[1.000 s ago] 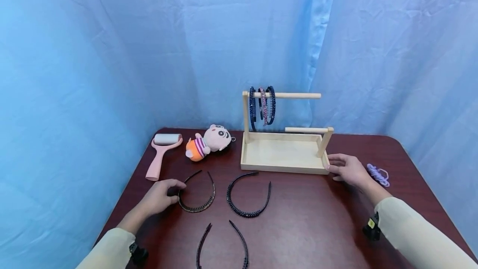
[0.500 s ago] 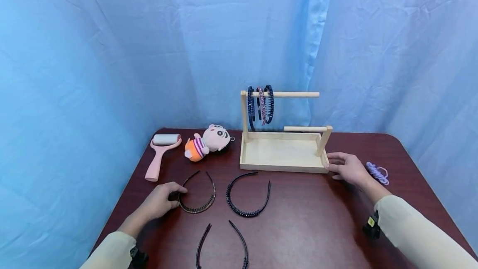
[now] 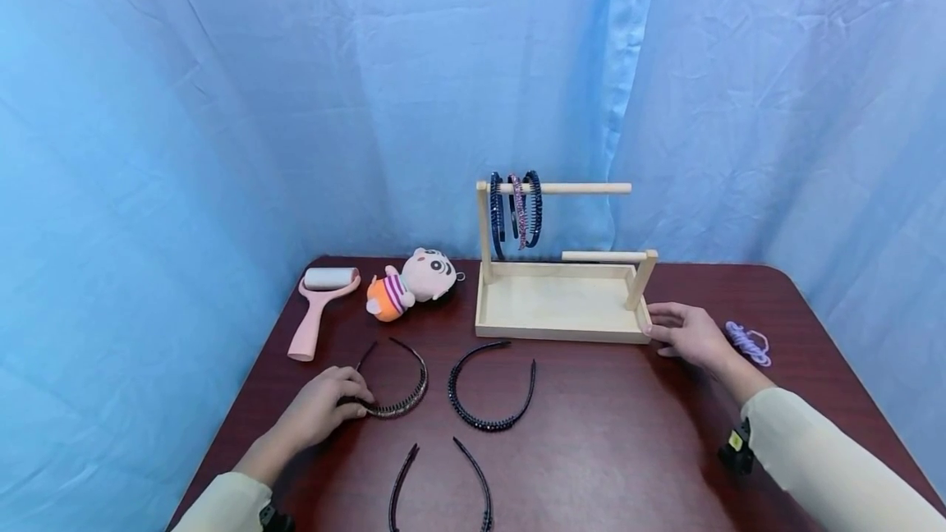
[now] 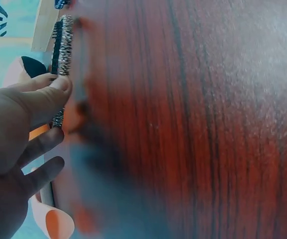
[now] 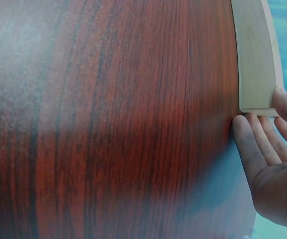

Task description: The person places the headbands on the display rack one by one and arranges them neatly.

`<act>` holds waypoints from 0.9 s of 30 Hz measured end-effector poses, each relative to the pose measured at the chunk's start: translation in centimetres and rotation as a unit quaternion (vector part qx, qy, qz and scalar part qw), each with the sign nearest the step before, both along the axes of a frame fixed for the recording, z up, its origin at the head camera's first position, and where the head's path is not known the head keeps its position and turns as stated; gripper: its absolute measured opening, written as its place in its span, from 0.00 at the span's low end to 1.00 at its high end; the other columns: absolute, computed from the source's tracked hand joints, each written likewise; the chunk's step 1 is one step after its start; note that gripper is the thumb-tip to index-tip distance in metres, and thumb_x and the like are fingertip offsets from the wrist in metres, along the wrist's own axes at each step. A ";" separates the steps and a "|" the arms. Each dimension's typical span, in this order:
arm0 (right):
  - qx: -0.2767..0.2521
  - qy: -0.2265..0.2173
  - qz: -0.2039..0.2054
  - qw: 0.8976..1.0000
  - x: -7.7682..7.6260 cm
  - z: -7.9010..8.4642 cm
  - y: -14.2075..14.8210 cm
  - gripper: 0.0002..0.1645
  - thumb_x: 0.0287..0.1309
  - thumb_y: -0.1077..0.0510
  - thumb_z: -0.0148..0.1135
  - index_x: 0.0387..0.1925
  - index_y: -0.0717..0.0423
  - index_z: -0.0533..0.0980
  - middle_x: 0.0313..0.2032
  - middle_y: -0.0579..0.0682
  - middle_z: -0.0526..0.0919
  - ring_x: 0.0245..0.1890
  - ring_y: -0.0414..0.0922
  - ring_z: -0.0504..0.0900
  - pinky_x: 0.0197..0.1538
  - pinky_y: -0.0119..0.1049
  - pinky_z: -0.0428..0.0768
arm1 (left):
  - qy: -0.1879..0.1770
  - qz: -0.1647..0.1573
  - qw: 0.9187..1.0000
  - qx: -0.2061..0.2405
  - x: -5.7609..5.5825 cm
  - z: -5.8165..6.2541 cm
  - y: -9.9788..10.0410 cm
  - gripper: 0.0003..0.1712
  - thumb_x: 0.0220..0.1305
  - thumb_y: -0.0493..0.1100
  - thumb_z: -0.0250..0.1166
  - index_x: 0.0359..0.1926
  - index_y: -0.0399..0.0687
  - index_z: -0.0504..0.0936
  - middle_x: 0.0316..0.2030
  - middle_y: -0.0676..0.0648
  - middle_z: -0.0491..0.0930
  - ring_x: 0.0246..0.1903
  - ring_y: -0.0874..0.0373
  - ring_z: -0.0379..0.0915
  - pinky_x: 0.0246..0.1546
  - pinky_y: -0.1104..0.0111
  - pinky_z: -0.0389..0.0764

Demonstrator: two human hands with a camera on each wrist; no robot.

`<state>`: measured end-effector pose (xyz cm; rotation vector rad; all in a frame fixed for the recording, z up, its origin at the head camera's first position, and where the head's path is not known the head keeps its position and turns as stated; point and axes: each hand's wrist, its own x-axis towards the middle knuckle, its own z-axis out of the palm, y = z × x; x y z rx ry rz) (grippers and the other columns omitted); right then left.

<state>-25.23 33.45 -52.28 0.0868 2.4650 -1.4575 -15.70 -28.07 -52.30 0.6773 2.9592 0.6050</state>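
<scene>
My left hand (image 3: 325,405) pinches a brown glittery toothed headband (image 3: 405,405) at its near left side. In the left wrist view, the thumb and index finger close on the glittery headband (image 4: 63,47), while the other fingers are spread below. My right hand (image 3: 691,337) rests against the right end of a wooden headband stand (image 3: 562,333), fingers fairly straight. Its fingertips touch the tray's corner (image 5: 257,94) in the right wrist view. Several dark and pink headbands (image 3: 521,212) hang at the left of the stand's upper bar.
A black headband (image 3: 488,424) lies in the middle of the table, another headband (image 3: 484,483) nearer the front. A plush toy (image 3: 414,282) and a pink lint roller (image 3: 314,318) lie at the back left. Purple cord (image 3: 748,345) lies right of my right hand.
My left hand has moved slightly nearer along the headband's left side and now pinches it. The headband has turned a little, its tips swinging left. My right hand stays at the stand.
</scene>
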 end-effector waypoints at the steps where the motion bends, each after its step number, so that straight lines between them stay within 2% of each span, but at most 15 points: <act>1: 0.000 0.000 -0.001 1.000 0.0 0.0 0.0 0.37 0.72 0.53 0.64 0.74 0.65 0.63 0.67 0.73 0.71 0.50 0.52 0.86 0.46 0.44 0.88 | 0.009 0.000 1.000 0.004 0.1 0.1 0.0 0.09 0.61 0.41 0.75 0.40 0.63 0.91 0.40 0.64 0.79 0.44 0.64 0.74 0.47 0.61 0.81; 8: -0.003 0.000 -0.001 1.000 0.2 0.1 0.1 0.37 0.72 0.55 0.63 0.74 0.65 0.63 0.67 0.73 0.71 0.51 0.53 0.86 0.46 0.45 0.88 | 0.072 -0.005 0.997 0.024 0.5 0.9 0.4 0.09 0.59 0.42 0.76 0.40 0.61 0.91 0.40 0.64 0.82 0.42 0.65 0.74 0.44 0.64 0.81; 15: -0.005 -0.001 0.000 1.000 0.3 0.2 0.0 0.37 0.72 0.55 0.63 0.74 0.65 0.63 0.67 0.73 0.71 0.50 0.53 0.86 0.46 0.45 0.88 | 0.127 0.006 0.987 0.095 1.0 2.4 1.5 0.13 0.53 0.41 0.79 0.39 0.62 0.91 0.37 0.67 0.85 0.38 0.70 0.74 0.39 0.70 0.81; 23: -0.013 -0.002 -0.001 1.000 0.3 0.3 -0.1 0.37 0.71 0.55 0.64 0.74 0.65 0.64 0.66 0.73 0.72 0.50 0.53 0.86 0.46 0.45 0.88 | 0.139 -0.001 0.972 0.189 1.1 4.2 4.6 0.15 0.50 0.36 0.79 0.40 0.56 0.91 0.35 0.62 0.86 0.34 0.70 0.80 0.36 0.81 0.78; 27: -0.012 -0.001 0.001 1.000 0.3 0.4 -0.1 0.37 0.72 0.55 0.64 0.74 0.66 0.63 0.67 0.73 0.72 0.50 0.52 0.86 0.46 0.45 0.88 | 0.138 -0.012 0.969 0.207 0.6 5.2 6.7 0.15 0.52 0.36 0.79 0.40 0.56 0.91 0.36 0.62 0.86 0.35 0.69 0.81 0.37 0.79 0.80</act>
